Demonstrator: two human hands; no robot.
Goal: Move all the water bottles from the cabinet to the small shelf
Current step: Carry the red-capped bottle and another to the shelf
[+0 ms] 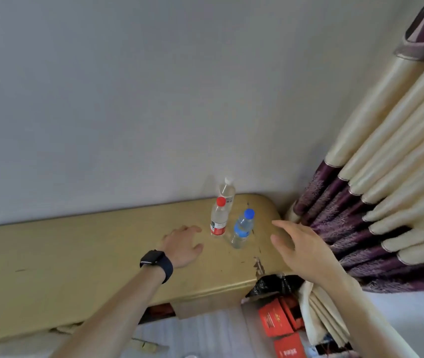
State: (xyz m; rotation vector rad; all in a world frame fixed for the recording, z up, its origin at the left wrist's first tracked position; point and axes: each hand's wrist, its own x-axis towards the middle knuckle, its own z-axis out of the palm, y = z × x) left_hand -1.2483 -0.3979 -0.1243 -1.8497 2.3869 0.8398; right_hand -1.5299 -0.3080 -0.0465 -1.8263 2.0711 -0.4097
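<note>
Three clear plastic water bottles (242, 228) stand clustered on the worn yellow wooden cabinet top (76, 254) between the empty, spread left hand (183, 244) and right hand (298, 249), apparently reaching in; next comes gripping one.

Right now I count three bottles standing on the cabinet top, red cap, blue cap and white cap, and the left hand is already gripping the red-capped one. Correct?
Not quite. The head view shows the left hand open and empty, just short of the red-capped bottle, not gripping it. The rest holds: the blue-capped bottle and white-capped bottle stand with it on the cabinet top.
</note>
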